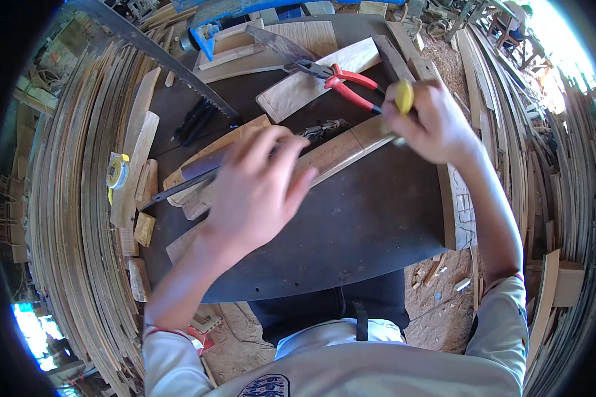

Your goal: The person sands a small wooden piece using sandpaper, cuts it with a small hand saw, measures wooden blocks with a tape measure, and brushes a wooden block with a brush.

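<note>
My right hand is closed in a fist around a tool handle with a rounded yellow end; the rest of the tool is mostly hidden and blurred. That fist is just above the right end of a long wooden strip, which has a line marked across it. Over the strip's left part hovers my left hand, fingers apart, blurred, with nothing visible in them. Beyond the strip, pliers with red handles rest on a pale board. A dark metal bar pokes out left of my left hand.
A saw blade slants across the far left of the dark table. Near it are a black tool and a yellow tape measure. A blue clamp-like frame stands at the back. Stacked planks flank the table.
</note>
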`<state>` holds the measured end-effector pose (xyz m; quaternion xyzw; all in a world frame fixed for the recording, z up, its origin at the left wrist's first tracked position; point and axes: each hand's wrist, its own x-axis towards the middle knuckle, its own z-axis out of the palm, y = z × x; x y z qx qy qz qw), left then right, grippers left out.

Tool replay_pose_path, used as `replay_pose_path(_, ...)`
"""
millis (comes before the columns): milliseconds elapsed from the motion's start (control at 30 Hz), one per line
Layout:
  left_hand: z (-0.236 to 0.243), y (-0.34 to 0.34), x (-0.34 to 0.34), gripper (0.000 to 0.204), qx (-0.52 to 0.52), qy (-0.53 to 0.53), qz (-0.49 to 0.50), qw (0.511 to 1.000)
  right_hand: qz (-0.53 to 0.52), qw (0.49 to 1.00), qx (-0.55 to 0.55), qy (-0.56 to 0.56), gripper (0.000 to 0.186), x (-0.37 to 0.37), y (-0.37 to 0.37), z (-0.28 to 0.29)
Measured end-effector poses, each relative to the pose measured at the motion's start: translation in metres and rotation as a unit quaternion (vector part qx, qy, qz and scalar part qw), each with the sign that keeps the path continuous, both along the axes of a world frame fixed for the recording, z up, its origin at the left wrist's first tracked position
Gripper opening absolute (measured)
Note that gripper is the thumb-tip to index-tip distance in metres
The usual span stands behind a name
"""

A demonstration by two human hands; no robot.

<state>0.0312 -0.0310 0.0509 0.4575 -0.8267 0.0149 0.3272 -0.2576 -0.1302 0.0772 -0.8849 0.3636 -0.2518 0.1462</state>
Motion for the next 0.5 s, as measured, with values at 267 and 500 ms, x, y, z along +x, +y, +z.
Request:
replay_pose_path(267, -0.041, -0.019, -0.026, 0.047, 0.066, -0.153, 0.004, 0.986, 0.068, 0.998, 0.017, 0.011, 0.010, 0.052, 0.025, -0.016)
replay_pose_path(500, -0.035, -0.009, -0.015, 0.059, 0.127, -0.035, -0.023, 0.991, 0.051, 0.997, -0.027, -0.047, 0.007, 0.018, 0.030, -0.011)
